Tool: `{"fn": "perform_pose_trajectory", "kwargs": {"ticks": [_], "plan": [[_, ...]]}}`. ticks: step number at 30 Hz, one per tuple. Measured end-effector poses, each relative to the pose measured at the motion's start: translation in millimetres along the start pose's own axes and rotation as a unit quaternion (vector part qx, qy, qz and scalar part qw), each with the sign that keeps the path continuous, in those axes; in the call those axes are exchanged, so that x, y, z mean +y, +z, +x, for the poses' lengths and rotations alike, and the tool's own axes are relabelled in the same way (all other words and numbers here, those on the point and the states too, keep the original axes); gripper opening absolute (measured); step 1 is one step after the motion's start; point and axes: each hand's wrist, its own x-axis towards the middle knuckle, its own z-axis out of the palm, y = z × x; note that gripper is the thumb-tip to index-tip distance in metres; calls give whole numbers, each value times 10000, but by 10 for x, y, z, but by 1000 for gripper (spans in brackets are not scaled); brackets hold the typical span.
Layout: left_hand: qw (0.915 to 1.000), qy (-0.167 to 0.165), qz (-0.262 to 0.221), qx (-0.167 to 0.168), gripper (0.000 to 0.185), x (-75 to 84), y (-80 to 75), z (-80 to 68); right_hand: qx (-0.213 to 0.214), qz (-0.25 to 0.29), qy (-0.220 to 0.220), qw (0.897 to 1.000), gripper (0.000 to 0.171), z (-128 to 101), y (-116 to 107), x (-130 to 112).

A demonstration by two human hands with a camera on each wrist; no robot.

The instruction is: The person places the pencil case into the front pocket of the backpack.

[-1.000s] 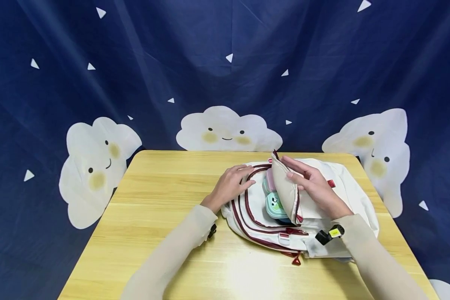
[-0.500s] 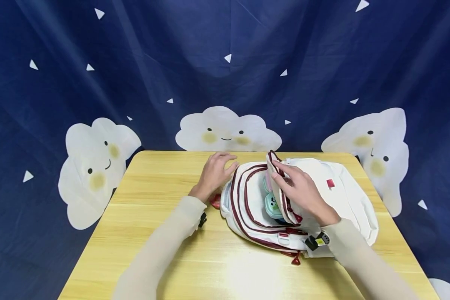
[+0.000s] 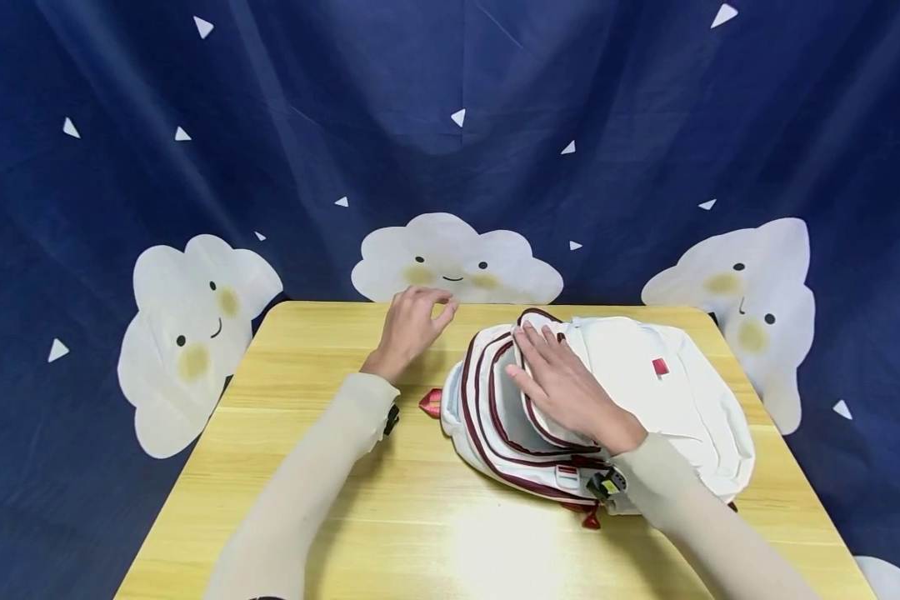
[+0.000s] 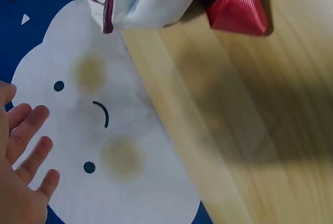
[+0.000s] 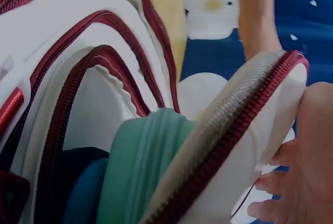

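Note:
A white backpack [image 3: 630, 350] with dark red zippers lies flat on the right half of the table. My right hand [image 3: 566, 387] rests with straight fingers on the outside of its front pocket flap [image 5: 270, 115], which is folded partly over the pocket. Inside the gaping pocket, the right wrist view shows a green rounded case [image 5: 138, 161] beside a dark blue item [image 5: 86, 193]; the flap hides both in the head view. Left of the bag, my left hand [image 3: 408, 329] hovers over the table with loosely bent fingers, holding nothing.
The wooden table [image 3: 322, 358] reaches back to a dark blue curtain [image 3: 307, 133] with white clouds. A red strap loop [image 3: 431, 403] sticks out at the bag's left end. Red zipper pulls [image 3: 591, 520] hang at its near side.
My right hand has swung the flap left and down over the pocket, covering the green case in the head view. My left hand has left the bag and moved left.

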Motion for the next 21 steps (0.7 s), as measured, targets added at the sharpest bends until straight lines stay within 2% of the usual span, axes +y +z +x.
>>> {"fn": "perform_pose_trajectory", "kwargs": {"ticks": [6, 13, 21], "plan": [[9991, -83, 341, -252, 39, -25, -79, 56, -462, -511, 88, 9976, 84, 95, 135, -50], [9960, -213, 612, -619, 48, -40, -151, 141, -628, -1295, 92, 9896, 85, 270, 271, -46], [9938, -326, 707, -793, 52, -65, -216, 272, -1007, -1521, 286, 9828, 89, 498, 274, 28]]}}
